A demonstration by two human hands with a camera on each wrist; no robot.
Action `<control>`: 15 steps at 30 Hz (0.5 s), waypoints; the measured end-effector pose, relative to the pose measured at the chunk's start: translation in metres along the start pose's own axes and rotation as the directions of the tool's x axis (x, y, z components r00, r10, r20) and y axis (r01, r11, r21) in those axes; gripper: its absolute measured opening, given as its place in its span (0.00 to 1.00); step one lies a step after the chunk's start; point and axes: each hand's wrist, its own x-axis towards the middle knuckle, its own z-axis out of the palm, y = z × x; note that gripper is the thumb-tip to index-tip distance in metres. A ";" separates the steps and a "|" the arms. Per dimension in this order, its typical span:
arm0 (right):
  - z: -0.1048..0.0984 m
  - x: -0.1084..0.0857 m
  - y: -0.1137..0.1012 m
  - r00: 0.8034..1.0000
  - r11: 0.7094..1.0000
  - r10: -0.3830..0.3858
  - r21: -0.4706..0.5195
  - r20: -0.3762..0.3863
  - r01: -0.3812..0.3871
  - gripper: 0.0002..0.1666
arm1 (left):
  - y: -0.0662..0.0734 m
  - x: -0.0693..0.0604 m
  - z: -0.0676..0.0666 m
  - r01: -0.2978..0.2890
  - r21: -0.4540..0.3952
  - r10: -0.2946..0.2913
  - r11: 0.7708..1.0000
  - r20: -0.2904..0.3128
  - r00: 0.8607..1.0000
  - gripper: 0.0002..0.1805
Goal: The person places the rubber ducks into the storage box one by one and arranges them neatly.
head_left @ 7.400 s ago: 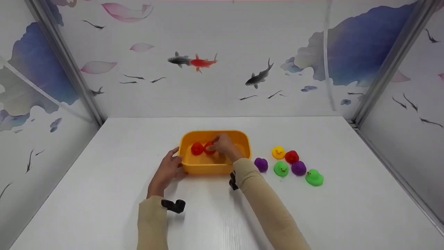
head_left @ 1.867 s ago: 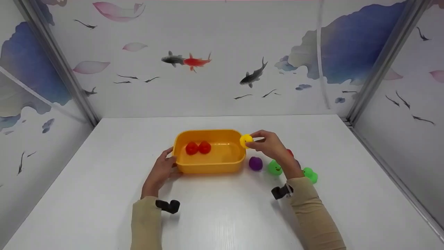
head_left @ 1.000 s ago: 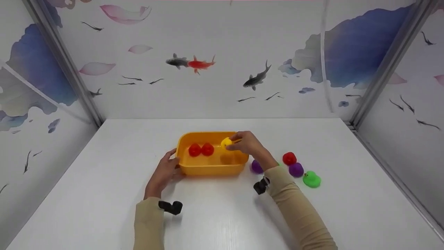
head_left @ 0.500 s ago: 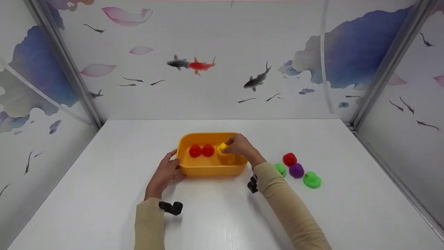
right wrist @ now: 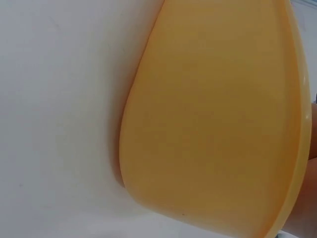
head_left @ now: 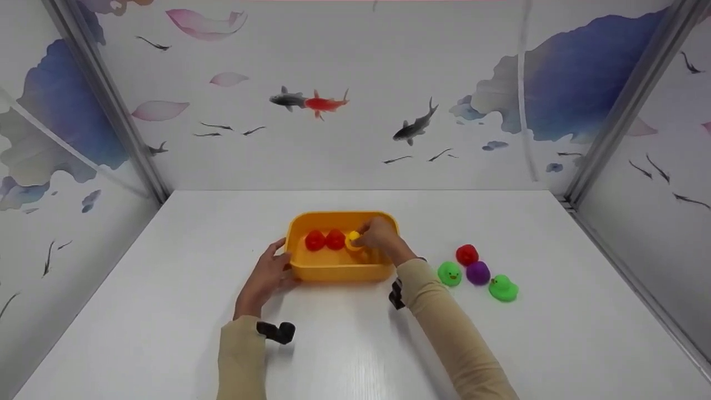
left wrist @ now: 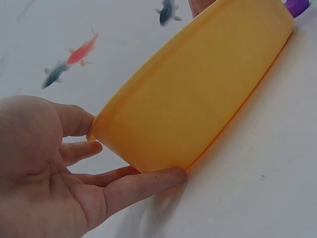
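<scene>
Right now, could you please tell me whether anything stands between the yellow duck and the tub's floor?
Nothing visible does: the right hand holds the yellow duck low inside the tub, and the nearest red toy sits beside it, not underneath.

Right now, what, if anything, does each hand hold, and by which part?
Right hand: the yellow toy, by its right side. Left hand: the tub, by its left end.

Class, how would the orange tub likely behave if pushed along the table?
The orange tub would probably slide rather than tip: it is low and wide. Thin-looking edges suggest it is light yet fairly stiff. The two red toys inside might shift, seeming loose.
</scene>
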 end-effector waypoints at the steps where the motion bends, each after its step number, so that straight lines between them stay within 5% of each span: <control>1: 0.001 0.001 0.001 1.000 1.000 0.002 0.004 -0.002 -0.002 0.18 | 0.000 0.000 0.000 -0.001 0.004 0.001 1.000 -0.003 1.000 0.31; 15: 0.011 0.015 0.007 0.997 0.990 0.065 0.125 -0.035 -0.060 0.17 | 0.000 0.003 0.000 0.017 0.009 -0.017 1.000 -0.014 1.000 0.31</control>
